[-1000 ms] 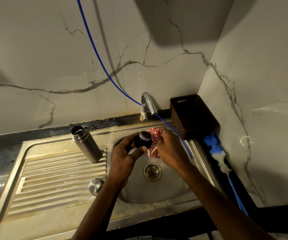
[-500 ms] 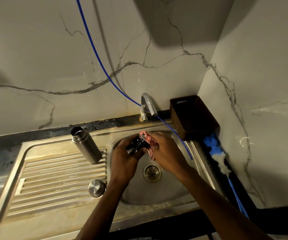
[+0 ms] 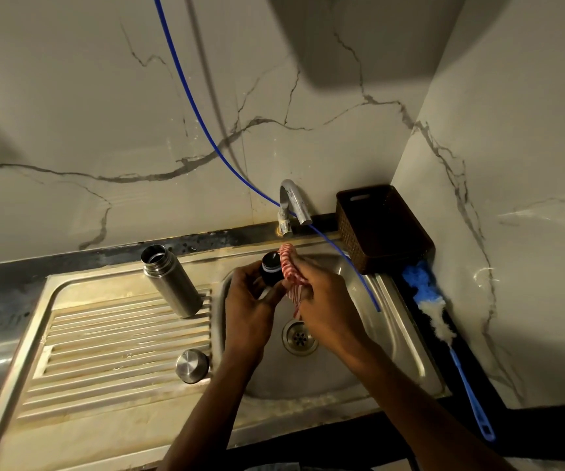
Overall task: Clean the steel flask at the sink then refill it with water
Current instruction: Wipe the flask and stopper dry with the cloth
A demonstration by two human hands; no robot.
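Marble-veined walls close a steel sink [image 3: 410,338] into a corner. Over the basin, left hand [image 3: 250,311] has its grip closed on a black stopper [image 3: 271,268]; right hand [image 3: 325,300] pinches a red-striped cloth [image 3: 291,270] against its rim. Judgement: rotate stopper, keep cloth in the groove. Steel flask [image 3: 172,282] stands open on the drainboard at 9 o'clock, cap [image 3: 192,365] at 7. Tap [image 3: 293,202] close at 12, basket [image 3: 381,226] at 2; free room lies toward 6.
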